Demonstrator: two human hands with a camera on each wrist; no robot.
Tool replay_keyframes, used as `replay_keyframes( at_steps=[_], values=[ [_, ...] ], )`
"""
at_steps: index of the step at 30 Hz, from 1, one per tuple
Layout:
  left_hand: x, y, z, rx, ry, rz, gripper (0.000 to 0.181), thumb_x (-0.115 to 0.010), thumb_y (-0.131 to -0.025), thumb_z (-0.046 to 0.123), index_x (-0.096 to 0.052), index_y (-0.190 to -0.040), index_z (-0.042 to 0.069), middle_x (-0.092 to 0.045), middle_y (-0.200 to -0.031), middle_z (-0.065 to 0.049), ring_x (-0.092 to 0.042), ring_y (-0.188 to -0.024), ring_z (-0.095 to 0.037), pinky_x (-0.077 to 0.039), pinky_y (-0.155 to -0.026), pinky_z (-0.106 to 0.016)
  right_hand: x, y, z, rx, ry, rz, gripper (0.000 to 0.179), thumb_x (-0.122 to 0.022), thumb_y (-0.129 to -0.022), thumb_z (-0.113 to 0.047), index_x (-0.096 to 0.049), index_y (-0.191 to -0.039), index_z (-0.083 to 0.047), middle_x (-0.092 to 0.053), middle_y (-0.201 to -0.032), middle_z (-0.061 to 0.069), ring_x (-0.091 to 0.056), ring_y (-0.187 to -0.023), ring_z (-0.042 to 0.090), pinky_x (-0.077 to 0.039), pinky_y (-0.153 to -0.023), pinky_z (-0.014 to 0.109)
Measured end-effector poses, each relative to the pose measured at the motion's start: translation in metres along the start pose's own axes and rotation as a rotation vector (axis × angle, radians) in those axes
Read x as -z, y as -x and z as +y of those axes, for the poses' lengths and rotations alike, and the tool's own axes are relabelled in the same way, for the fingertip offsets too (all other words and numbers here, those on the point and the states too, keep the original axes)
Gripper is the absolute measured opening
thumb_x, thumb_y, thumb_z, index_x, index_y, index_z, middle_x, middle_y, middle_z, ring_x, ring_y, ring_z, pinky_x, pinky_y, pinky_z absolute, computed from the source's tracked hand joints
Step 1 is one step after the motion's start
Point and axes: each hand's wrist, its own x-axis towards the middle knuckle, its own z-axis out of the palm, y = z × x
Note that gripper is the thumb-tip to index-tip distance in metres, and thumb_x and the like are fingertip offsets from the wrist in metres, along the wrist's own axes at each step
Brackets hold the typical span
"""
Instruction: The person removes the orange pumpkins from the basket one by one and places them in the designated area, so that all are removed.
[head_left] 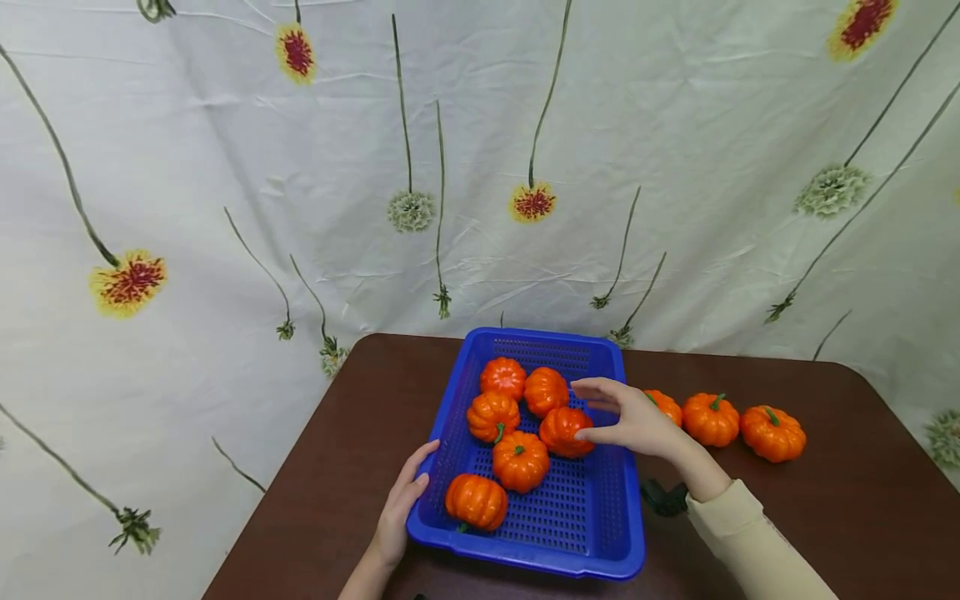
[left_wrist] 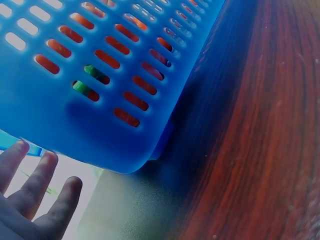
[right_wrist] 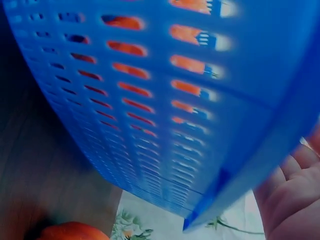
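Observation:
A blue plastic basket [head_left: 611,508] with a slotted floor and walls holds several small orange pumpkins, among them one at the near left [head_left: 476,502]. My left hand [head_left: 397,512] rests against the basket's left rim, fingers extended; its fingertips also show beside the rim in the left wrist view. Over the basket's right side, my right hand [head_left: 633,421] is spread, thumb apart from the fingers. The thumb overlaps the right edge of a pumpkin [head_left: 564,432]; whether it touches is unclear. In the right wrist view, the basket wall [right_wrist: 240,90] hides most of the inside.
Three more pumpkins lie in a row on the dark brown table [head_left: 360,417], right of the basket; the rightmost pumpkin [head_left: 772,433] is farthest out. A small black object [head_left: 663,497] sits below my right wrist. Behind the table hangs a white flowered cloth [head_left: 480,250].

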Motion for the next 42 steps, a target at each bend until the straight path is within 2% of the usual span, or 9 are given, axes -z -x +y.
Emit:
replay_keyframes(
  at_steps=[8, 14, 19, 24, 30, 37, 42],
  values=[
    [-0.002, 0.000, 0.001, 0.019, -0.001, 0.008, 0.045, -0.031, -0.100, 0.021, -0.032, -0.144, 0.009, -0.026, -0.148, -0.018, -0.038, -0.125, -0.017, -0.034, -0.098, -0.021, -0.006, -0.011, 0.006, -0.013, 0.034, -0.077, 0.068, -0.078, -0.077, -0.025, -0.047, -0.133, 0.000, -0.050, -0.133, 0.018, -0.048, -0.121, 0.032, -0.038, -0.098, 0.047],
    [-0.002, 0.001, 0.002, 0.014, -0.005, 0.012, 0.045, -0.031, -0.100, 0.021, -0.032, -0.144, 0.009, -0.026, -0.147, -0.018, -0.039, -0.124, -0.016, -0.034, -0.098, -0.020, -0.009, -0.021, 0.010, -0.005, 0.033, -0.104, 0.065, -0.078, -0.076, -0.021, -0.050, -0.130, 0.001, -0.052, -0.130, 0.019, -0.048, -0.119, 0.034, -0.038, -0.096, 0.050],
    [-0.001, 0.002, 0.000, -0.003, -0.006, 0.001, 0.045, -0.031, -0.100, 0.019, -0.031, -0.144, 0.007, -0.027, -0.146, -0.020, -0.040, -0.124, -0.018, -0.035, -0.097, -0.021, -0.013, -0.025, 0.010, -0.004, 0.111, -0.134, 0.063, -0.079, -0.075, -0.016, -0.051, -0.129, 0.000, -0.054, -0.128, 0.017, -0.048, -0.119, 0.034, -0.037, -0.097, 0.051],
    [-0.002, 0.000, -0.001, 0.010, -0.014, 0.014, 0.045, -0.032, -0.100, 0.021, -0.033, -0.143, 0.009, -0.028, -0.146, -0.017, -0.040, -0.124, -0.018, -0.035, -0.097, -0.022, -0.017, -0.023, 0.007, -0.017, 0.215, -0.121, 0.061, -0.079, -0.072, -0.009, -0.053, -0.127, -0.003, -0.056, -0.125, 0.014, -0.049, -0.117, 0.034, -0.038, -0.095, 0.051],
    [-0.003, -0.001, 0.000, 0.003, -0.029, 0.026, 0.045, -0.032, -0.100, 0.022, -0.034, -0.143, 0.009, -0.029, -0.146, -0.015, -0.039, -0.125, -0.019, -0.035, -0.098, -0.022, -0.019, -0.021, 0.007, -0.009, 0.226, -0.103, 0.057, -0.078, -0.073, -0.007, -0.055, -0.125, -0.005, -0.056, -0.124, 0.013, -0.054, -0.111, 0.033, -0.042, -0.092, 0.049],
    [-0.002, 0.000, 0.003, -0.031, -0.034, -0.005, 0.046, -0.031, -0.100, 0.021, -0.032, -0.144, 0.006, -0.028, -0.146, -0.021, -0.038, -0.126, -0.022, -0.034, -0.098, -0.022, -0.020, -0.019, 0.009, 0.016, 0.252, -0.095, 0.057, -0.080, -0.072, -0.012, -0.056, -0.124, -0.007, -0.058, -0.121, 0.010, -0.055, -0.109, 0.032, -0.042, -0.091, 0.050],
    [-0.002, 0.001, 0.003, -0.033, -0.020, -0.015, 0.045, -0.030, -0.101, 0.019, -0.031, -0.144, 0.006, -0.026, -0.146, -0.021, -0.038, -0.126, -0.019, -0.034, -0.098, -0.021, -0.022, -0.017, 0.010, 0.027, 0.281, -0.088, 0.057, -0.080, -0.072, -0.014, -0.057, -0.124, -0.008, -0.060, -0.120, 0.006, -0.055, -0.110, 0.026, -0.042, -0.092, 0.046]
  ],
)
